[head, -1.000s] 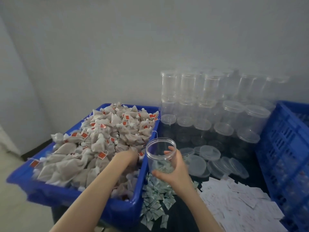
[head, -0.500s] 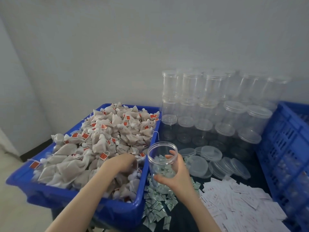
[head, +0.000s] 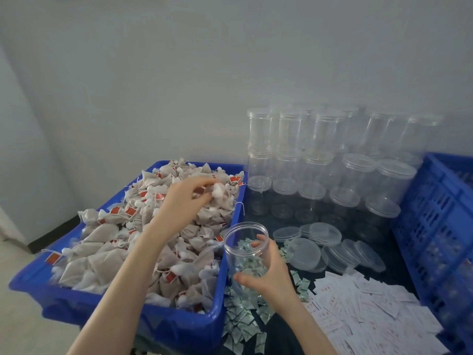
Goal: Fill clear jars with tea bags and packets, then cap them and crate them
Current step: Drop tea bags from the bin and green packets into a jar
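Left hand (head: pixel 188 201) has risen from the bin (head: pixel 133 321), pinching tea bags (head: pixel 217 194).

We find no legible text, brand or number anywhere in view. Red tags (head: pixel 54 258) on tea bags (head: pixel 102 267) in blue bin (head: pixel 179 326): printing too small, unreadable. White packets (head: pixel 368 311) on table: faint red print lines visible, characters not resolvable. Small green-and-white packets (head: pixel 238 326) beside bin: pattern only, no readable marks. Clear jars (head: pixel 289 131) and lids (head: pixel 325 233): we see no labels.
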